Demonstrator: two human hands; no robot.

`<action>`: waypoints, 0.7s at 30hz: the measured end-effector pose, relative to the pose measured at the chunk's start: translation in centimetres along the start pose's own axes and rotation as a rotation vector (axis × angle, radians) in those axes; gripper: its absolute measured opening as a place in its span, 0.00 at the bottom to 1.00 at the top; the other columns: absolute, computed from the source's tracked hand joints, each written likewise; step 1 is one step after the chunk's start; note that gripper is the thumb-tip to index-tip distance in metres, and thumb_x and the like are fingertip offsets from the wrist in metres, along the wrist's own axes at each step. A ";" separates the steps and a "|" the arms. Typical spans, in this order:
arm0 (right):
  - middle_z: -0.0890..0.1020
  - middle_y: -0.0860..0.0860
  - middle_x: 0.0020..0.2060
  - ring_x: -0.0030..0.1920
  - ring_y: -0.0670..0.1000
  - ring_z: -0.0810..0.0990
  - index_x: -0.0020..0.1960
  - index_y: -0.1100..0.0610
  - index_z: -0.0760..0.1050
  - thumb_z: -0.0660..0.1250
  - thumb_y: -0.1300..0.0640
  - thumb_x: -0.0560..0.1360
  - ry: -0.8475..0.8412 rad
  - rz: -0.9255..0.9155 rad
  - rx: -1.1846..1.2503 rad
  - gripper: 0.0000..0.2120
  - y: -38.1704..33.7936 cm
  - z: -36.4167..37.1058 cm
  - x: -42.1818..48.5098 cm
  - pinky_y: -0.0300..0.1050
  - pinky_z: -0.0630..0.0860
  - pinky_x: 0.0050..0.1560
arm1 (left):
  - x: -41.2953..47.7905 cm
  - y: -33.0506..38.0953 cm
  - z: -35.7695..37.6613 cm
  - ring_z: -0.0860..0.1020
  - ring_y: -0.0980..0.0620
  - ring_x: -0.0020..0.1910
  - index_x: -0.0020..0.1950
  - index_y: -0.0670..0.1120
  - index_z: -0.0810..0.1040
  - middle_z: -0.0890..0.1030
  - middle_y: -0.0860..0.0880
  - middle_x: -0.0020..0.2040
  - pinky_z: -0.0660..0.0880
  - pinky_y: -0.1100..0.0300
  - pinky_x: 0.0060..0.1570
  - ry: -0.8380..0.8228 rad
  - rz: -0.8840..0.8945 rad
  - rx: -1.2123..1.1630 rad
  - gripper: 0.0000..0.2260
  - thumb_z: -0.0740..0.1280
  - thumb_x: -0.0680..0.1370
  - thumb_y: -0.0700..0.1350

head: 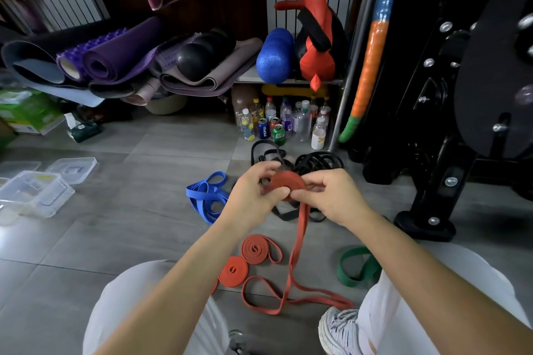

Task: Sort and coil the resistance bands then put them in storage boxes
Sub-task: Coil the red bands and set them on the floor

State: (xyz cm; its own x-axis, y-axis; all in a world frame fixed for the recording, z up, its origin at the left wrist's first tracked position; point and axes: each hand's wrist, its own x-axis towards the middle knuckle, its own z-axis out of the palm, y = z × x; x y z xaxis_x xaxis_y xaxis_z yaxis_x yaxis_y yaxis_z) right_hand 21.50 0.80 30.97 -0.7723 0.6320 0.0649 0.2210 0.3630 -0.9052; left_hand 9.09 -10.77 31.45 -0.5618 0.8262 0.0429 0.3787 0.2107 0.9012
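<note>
- while you hold both hands in front of you, the red coil [288, 181] sits between them, lifted above the floor [129, 210]. your left hand [255, 192] pinches its left edge between thumb and curled fingers, and your right hand [331, 197] grips its right edge.
- the relation that matters is this: the loose tail [300, 239] leaves the coil at the bottom, on the side of the right hand. it hangs almost straight down toward you.
- its long axis runs from the hands to the floor between your knees, where the rest lies in slack loops beside your shoe [340, 328].
- in my judgement the right hand is nearer to feed the tail, and the left hand is placed better to turn the coil.
- the band is a flat, matte strap that looks like rubber, brick red, wound into a thin disc. i think it can spring open if the pinch loosens.
- two finished red coils [256, 248] lie on the floor below your left forearm, near each other. the farther one has a free loop sticking out to the right.
- the blue band [204, 196] lies in loose loops left of the left hand, and the green band [354, 268] is by your right knee. the black bands [317, 161] are heaped behind the hands.
- the storage boxes [34, 193] are of clear plastic and stand on the floor at the far left, well apart from the coil.
</note>
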 end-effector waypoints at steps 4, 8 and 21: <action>0.80 0.41 0.27 0.29 0.35 0.77 0.44 0.50 0.84 0.75 0.56 0.67 -0.038 -0.006 -0.275 0.05 0.4 0.5 -0.2 0.36 0.76 0.36 | -0.1 -0.3 0.3 0.74 0.56 0.53 0.61 0.52 0.77 0.78 0.55 0.51 0.68 0.66 0.50 -0.024 0.301 0.445 0.16 0.70 0.73 0.42; 0.84 0.47 0.34 0.37 0.44 0.82 0.44 0.52 0.83 0.75 0.57 0.67 -0.026 0.006 -0.232 0.06 0.2 0.3 0.0 0.44 0.79 0.43 | 0.0 -0.4 0.1 0.77 0.54 0.48 0.51 0.51 0.81 0.81 0.54 0.45 0.74 0.59 0.50 0.020 0.264 0.375 0.08 0.70 0.73 0.42; 0.84 0.45 0.35 0.38 0.44 0.83 0.40 0.48 0.80 0.74 0.65 0.67 -0.020 0.030 0.244 0.12 -0.5 0.0 0.3 0.36 0.80 0.41 | 0.0 0.4 -0.6 0.82 0.55 0.41 0.50 0.49 0.80 0.85 0.52 0.42 0.77 0.66 0.38 0.106 0.064 -0.443 0.09 0.67 0.76 0.36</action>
State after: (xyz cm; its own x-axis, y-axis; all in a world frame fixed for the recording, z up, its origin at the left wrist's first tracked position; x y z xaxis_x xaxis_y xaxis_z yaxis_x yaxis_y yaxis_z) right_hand 21.14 0.85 31.41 -0.7798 0.6253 0.0304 0.0955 0.1668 -0.9813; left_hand 8.75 -10.98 32.11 -0.6285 0.7672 0.1280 0.0774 -0.1020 0.9918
